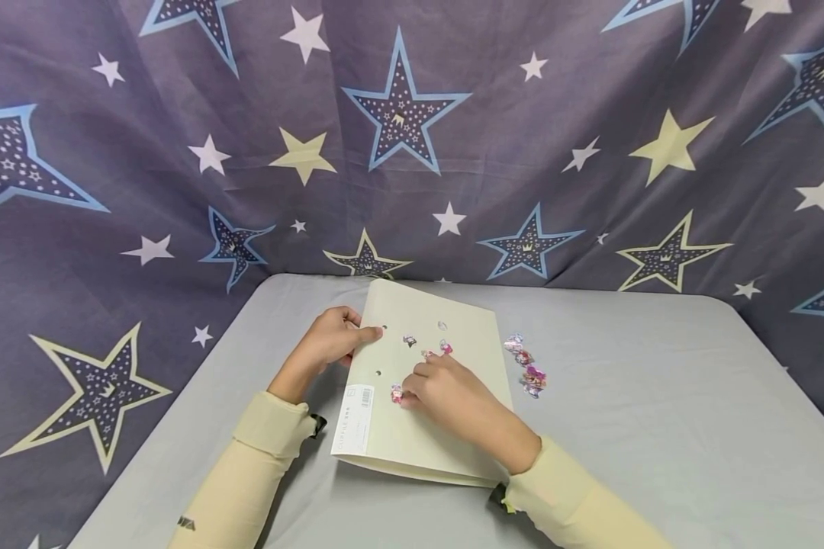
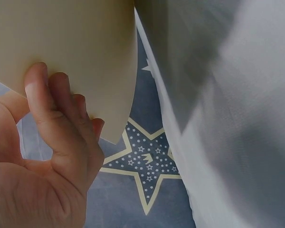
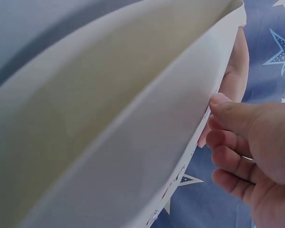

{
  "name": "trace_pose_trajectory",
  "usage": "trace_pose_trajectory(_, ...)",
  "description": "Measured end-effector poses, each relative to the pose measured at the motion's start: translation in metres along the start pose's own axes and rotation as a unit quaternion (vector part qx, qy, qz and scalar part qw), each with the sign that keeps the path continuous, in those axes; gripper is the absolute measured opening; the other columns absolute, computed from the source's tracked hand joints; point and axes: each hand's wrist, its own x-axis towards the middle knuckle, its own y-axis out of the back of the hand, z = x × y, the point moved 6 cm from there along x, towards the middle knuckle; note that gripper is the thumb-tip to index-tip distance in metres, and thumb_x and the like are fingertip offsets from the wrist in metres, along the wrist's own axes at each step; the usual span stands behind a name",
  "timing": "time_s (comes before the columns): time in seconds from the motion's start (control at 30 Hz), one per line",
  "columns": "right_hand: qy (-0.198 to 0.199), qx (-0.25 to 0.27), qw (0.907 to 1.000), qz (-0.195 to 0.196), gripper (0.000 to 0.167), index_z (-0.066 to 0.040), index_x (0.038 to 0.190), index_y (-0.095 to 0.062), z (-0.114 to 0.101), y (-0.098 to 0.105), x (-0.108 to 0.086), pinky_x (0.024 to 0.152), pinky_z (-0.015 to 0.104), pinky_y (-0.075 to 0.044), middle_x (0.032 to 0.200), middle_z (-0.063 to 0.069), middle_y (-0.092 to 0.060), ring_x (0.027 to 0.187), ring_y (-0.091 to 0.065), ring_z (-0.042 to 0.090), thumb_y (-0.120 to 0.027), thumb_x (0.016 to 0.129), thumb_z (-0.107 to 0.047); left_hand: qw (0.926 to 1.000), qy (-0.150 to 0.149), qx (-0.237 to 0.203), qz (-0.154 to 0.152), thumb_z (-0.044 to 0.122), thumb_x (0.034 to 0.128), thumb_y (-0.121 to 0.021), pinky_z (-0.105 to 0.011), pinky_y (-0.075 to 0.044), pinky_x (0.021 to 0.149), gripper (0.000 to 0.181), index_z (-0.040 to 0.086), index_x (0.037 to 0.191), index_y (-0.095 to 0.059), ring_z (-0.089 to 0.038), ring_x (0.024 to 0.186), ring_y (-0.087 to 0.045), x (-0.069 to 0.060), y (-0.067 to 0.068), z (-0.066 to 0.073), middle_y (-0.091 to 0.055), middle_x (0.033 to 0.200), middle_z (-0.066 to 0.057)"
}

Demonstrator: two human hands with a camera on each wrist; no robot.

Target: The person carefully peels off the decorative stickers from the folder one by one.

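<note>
A cream file folder (image 1: 446, 435) lies slightly turned on the table, with a white label (image 1: 352, 419) at its lower left. My left hand (image 1: 329, 335) grips its left edge, thumb on the cover and fingers (image 2: 61, 109) underneath. Over the middle of the cover, my right hand (image 1: 449, 393) pinches a small pink sticker (image 1: 396, 394) against the surface between thumb and bent fingers. More small stickers sit on the cover, among them a dark one (image 1: 410, 341) and a pink one (image 1: 445, 347). Part of another is hidden by the right hand.
Several shiny pink and purple stickers (image 1: 534, 377) lie on the table just right of the folder. The grey cloth-covered table (image 1: 645, 396) extends to both sides. A dark star-patterned curtain (image 1: 453, 152) hangs behind it. The folder's front edge gapes a little.
</note>
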Motion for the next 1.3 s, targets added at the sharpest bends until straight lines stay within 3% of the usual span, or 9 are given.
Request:
trace_pose_trajectory(0.23,0.006,-0.013,0.9998,0.010,0.016,-0.014,0.091,-0.076,-0.0030,-0.0004,-0.0005,0.091,0.031,-0.052,0.084,-0.004,-0.071,0.081,-0.063,0.015,-0.080,0.090,-0.031,1.0000,-0.003,0.003,-0.001,0.027,0.0893,-0.079,-0.035,-0.059,0.051,0.043,-0.003,0.108,-0.056,-0.022,0.058,-0.069,-0.0003,0.0006,0.0007,-0.069,0.084,-0.016)
trace_pose_trajectory(0.43,0.004,-0.017,0.9998,0.009,0.017,-0.014,0.095,-0.077,-0.0041,-0.0011,-0.0011,0.094,0.032,-0.052,0.086,-0.003,-0.072,0.083,-0.064,0.015,-0.078,0.092,-0.030,0.9999,-0.008,0.012,0.000,0.028,0.0897,-0.078,-0.035,-0.059,0.051,0.044,-0.003,0.109,-0.055,-0.021,0.056,-0.068,-0.0019,0.0010,0.0030,-0.069,0.082,-0.016)
trace_pose_trajectory(0.7,0.015,-0.031,0.9994,0.006,0.012,-0.014,0.094,-0.077,-0.0076,-0.0036,-0.0002,0.085,0.028,-0.052,0.088,-0.003,-0.074,0.082,-0.064,0.014,-0.074,0.096,-0.025,0.9999,-0.007,0.010,-0.002,0.028,0.0899,-0.078,-0.034,-0.058,0.050,0.043,-0.003,0.109,-0.055,-0.021,0.056,-0.068,-0.0029,0.0005,0.0039,-0.070,0.081,-0.015)
trace_pose_trajectory(1.0,0.026,-0.041,0.9987,0.015,0.009,-0.012,0.095,-0.074,-0.0099,-0.0046,0.0001,0.086,0.029,-0.053,0.089,-0.001,-0.073,0.084,-0.065,0.015,-0.073,0.096,-0.021,0.9999,-0.006,0.010,0.000,0.027,0.0899,-0.078,-0.034,-0.058,0.050,0.041,-0.003,0.108,-0.056,-0.020,0.055,-0.068,-0.0019,0.0007,0.0034,-0.069,0.079,-0.015)
trace_pose_trajectory(1.3,-0.004,-0.027,0.9996,-0.007,0.009,-0.012,0.099,-0.073,-0.0065,-0.0050,-0.0002,0.089,0.030,-0.052,0.091,-0.001,-0.071,0.086,-0.063,0.015,-0.068,0.100,-0.019,1.0000,-0.004,0.006,0.002,0.026,0.0899,-0.078,-0.034,-0.059,0.050,0.043,-0.004,0.110,-0.056,-0.020,0.056,-0.068,-0.0027,0.0005,0.0043,-0.069,0.082,-0.015)
